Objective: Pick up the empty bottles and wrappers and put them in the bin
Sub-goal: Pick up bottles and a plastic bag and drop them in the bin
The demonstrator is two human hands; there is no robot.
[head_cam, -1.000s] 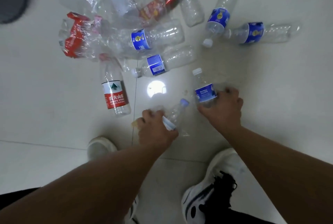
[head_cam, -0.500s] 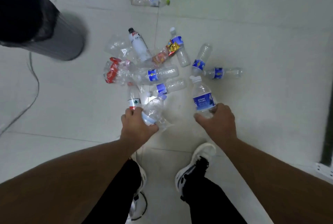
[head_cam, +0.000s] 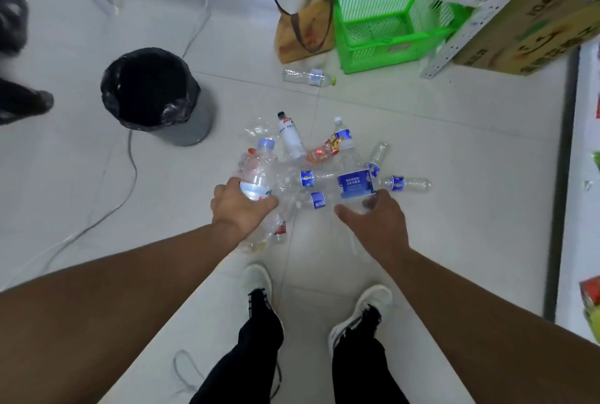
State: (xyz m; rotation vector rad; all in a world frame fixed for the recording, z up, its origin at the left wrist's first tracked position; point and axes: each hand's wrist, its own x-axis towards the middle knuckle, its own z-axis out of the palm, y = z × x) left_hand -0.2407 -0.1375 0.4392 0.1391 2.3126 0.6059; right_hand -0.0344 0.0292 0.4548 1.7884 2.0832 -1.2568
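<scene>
I was bent low a moment ago. Now I stand up, and both bottles have come up off the floor with me. My left hand (head_cam: 242,209) is wrapped tight around a clear bottle with a pale blue cap (head_cam: 258,168). My right hand (head_cam: 378,218) grips a bottle with a big blue label (head_cam: 355,181). So 2 bottles are ready to drop in. The bin (head_cam: 152,92) with its black bag is up on my left, its mouth open. The floor between is bare, but a thin cable (head_cam: 130,173) lies near it. More bottles and a red wrapper (head_cam: 321,152) wait in the pile.
</scene>
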